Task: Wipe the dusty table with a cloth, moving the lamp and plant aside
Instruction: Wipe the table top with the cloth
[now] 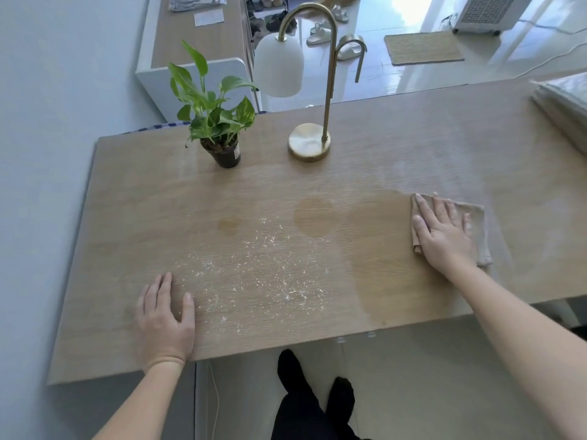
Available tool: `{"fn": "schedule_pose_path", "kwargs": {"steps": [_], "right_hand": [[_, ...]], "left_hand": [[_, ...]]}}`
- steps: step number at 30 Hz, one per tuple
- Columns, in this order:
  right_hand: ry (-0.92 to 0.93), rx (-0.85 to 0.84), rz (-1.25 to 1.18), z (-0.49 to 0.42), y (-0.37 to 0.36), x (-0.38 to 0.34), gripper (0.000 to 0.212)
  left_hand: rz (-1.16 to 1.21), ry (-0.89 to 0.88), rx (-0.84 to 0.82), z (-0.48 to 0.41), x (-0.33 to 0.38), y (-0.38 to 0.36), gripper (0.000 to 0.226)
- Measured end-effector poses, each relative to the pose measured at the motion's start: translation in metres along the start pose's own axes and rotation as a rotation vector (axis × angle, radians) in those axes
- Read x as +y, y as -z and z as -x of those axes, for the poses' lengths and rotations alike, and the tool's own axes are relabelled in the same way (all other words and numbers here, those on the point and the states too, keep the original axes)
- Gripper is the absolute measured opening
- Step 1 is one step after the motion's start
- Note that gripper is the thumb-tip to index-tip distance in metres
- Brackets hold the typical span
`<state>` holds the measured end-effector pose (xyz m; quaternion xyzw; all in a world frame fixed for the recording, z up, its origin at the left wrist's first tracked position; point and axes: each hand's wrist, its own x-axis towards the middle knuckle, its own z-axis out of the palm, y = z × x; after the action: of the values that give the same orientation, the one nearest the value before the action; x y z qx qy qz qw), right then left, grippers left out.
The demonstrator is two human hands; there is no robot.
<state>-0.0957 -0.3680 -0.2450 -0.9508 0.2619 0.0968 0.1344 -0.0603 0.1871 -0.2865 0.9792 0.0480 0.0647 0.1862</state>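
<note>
Head view: at the lower left of the frame the left grip (165, 319) lies flat on the counter (127, 217), fingers straight and slightly spread, holding nothing. Just right of it, pale dust flecks (260, 274) scatter across the middle of the wood.

At the right of the frame the right grip (443, 230) presses palm-down on the cloth (476, 223), fingers straight and not curled round it. The cloth is a folded beige square lying flat on the counter, showing beyond the fingertips and along the hand's outer side. It looks soft, thin and light, so it will probably bunch or slip unless pressed evenly. A flat palm over its middle suits wiping, and a pinch at a corner suits lifting.

Farther back, in the upper middle, the plant (216, 119) and the lamp (309, 142) stand near each other but apart. The plant looks light and top-heavy, with floppy leaves, so it is best taken round its small dark pot. The lamp's round brass base looks weighty. Its white shade hangs from an arched stem toward the plant and may be fragile, so hold it low on the stem or by the base.
</note>
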Motion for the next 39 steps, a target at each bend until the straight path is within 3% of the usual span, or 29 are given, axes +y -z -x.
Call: {"fn": "schedule_pose_path", "kwargs": {"steps": [4, 10, 16, 20, 24, 28, 30, 32, 36, 39], "right_hand": [[0.135, -0.019, 0.047, 0.057, -0.012, 0.023, 0.057], [0.122, -0.057, 0.041, 0.108, -0.017, 0.055, 0.058], [-0.039, 0.017, -0.017, 0.024, 0.005, 0.033, 0.063], [-0.149, 0.023, -0.06, -0.041, 0.005, -0.031, 0.059], [0.214, -0.064, 0.006, -0.015, -0.015, -0.083, 0.056], [0.397, -0.105, 0.064, 0.065, -0.022, -0.041, 0.057], [0.337, -0.107, 0.082, 0.066, -0.013, -0.005, 0.06], [0.165, -0.053, 0.059, 0.04, -0.003, 0.013, 0.063], [-0.176, 0.053, -0.064, -0.03, 0.004, -0.032, 0.059], [-0.045, -0.015, -0.045, -0.043, -0.004, -0.089, 0.059]], "left_hand": [[-0.001, 0.005, -0.014, 0.0, -0.001, 0.001, 0.074], [-0.024, 0.003, -0.035, 0.0, -0.003, 0.001, 0.075], [-0.037, 0.011, -0.039, 0.002, -0.001, 0.0, 0.075], [-0.025, 0.002, -0.029, 0.0, -0.004, -0.001, 0.076], [-0.026, 0.006, -0.032, 0.0, -0.004, -0.002, 0.075], [-0.021, 0.006, -0.026, 0.0, -0.002, -0.002, 0.074], [-0.02, 0.02, -0.035, 0.0, -0.003, -0.002, 0.074], [-0.024, 0.017, -0.039, 0.0, -0.005, -0.002, 0.074], [-0.02, 0.01, -0.035, -0.001, -0.005, -0.002, 0.075], [-0.023, 0.017, -0.035, -0.001, -0.004, -0.001, 0.074]]}}
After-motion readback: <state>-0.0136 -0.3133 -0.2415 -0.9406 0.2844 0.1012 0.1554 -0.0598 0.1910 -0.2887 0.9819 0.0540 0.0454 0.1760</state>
